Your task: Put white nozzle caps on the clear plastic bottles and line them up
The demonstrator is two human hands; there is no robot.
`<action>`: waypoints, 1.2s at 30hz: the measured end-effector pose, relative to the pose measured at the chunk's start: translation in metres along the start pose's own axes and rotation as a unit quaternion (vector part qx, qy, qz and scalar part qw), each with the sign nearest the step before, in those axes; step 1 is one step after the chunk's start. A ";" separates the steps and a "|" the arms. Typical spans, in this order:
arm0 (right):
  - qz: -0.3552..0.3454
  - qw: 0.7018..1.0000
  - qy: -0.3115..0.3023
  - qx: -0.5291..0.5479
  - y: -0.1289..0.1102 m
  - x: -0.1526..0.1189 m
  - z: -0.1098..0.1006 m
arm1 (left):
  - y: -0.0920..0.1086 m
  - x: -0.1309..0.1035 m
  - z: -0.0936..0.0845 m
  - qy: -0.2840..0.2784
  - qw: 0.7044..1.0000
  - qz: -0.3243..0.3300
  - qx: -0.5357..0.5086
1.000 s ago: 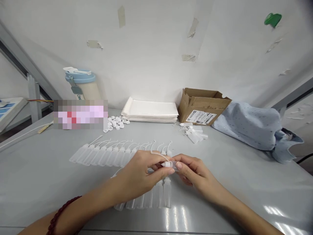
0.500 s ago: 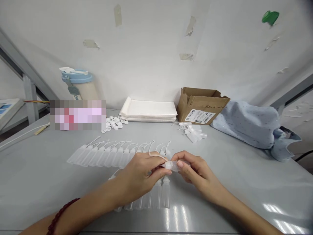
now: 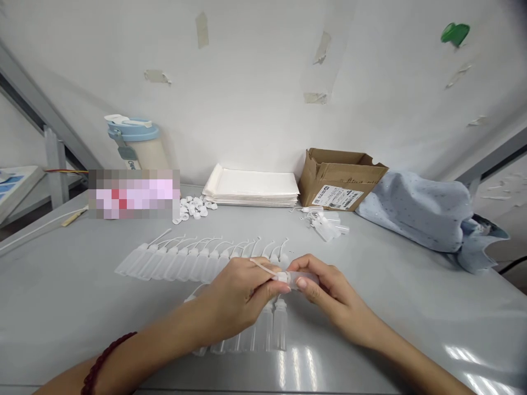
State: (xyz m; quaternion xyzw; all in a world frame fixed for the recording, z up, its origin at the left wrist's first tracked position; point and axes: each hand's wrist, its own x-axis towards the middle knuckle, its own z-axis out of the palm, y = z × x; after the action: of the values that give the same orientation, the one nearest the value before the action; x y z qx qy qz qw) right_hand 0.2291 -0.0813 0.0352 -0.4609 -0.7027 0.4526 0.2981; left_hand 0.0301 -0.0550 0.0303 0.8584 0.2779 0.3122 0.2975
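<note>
Between both hands lies a small translucent plastic bottle, held sideways above the table. My left hand pinches its white cap end, from which a thin white strap or tube curves back over the fingers. My right hand grips the bottle's body, with the thumb on the near side. Behind my left hand, a row of similar bottles lies on the table, their thin curved tubes pointing away. A second row of bottles lies closer, partly hidden under my left hand and forearm.
At the back are small white caps, a stack of white padded envelopes, an open cardboard box and a loose pile of bottles. A tumbler stands back left; light-blue fabric lies right.
The hands stay almost in place on the bottle, with slight shifts of the fingers. The whole view has shifted a little.
</note>
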 end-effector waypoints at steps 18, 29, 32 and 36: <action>-0.010 0.999 0.033 -0.016 0.000 0.000 0.000 | 0.004 0.000 -0.003 -0.077 0.996 -0.045 0.023; 0.080 0.988 -0.005 0.133 0.003 0.003 -0.002 | -0.004 -0.005 0.006 0.019 0.971 0.109 0.210; 0.058 0.989 0.004 0.135 0.003 0.003 -0.002 | -0.001 -0.003 0.001 -0.041 0.995 0.006 0.086; 0.018 0.994 0.018 0.105 0.003 0.003 -0.003 | 0.005 -0.003 -0.002 -0.090 0.993 -0.064 0.049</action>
State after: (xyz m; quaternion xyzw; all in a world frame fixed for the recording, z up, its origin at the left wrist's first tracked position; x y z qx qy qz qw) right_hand 0.2315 -0.0767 0.0339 -0.4476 -0.6375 0.5206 0.3497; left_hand 0.0283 -0.0594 0.0338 0.8769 0.3190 0.2006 0.2982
